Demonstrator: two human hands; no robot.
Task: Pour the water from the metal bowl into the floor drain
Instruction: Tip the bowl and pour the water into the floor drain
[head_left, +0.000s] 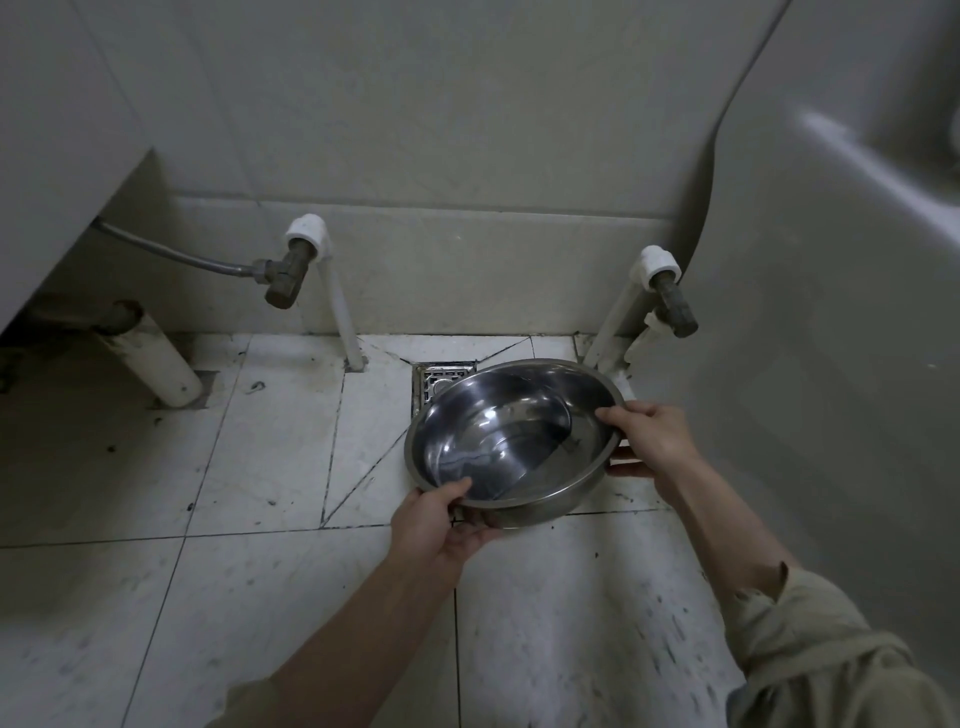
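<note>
drain pipe: a thick white pipe (156, 364) lies at a slant at far left, under the overhang, well apart from the work.
left valve: a dull brass angle valve (284, 278) on a white elbow, with a braided grey hose running off to the left.
floor: pale square tiles (249, 457) with dark grout lines and black scuffs; whether the sheen is wet I cannot tell.
floor drain: a square metal grate (436, 382) set in the floor against the far wall; only its left and far part shows, the rest is hidden behind the bowl.
left hand: the left hand (441, 525) is clamped on the near-left rim, thumb over the lip, fingers under.
metal bowl: a round, polished steel bowl (511, 431) with a rolled lip, held clear of the floor between the hands; a shallow pool of clear water sits in it.
key relation: the drain lies beyond and to the left of the hands, just under the bowl's far-left edge; the left hand is nearer to it.
next move, as I judge: raise the near-right side so the water runs over the far-left lip onto the grate.
right hand: the right hand (649, 436) grips the right rim, thumb on top, fingers below.
right valve: a second brass valve (672, 306) on a white pipe, beside a pale curved fixture (805, 338).
</note>
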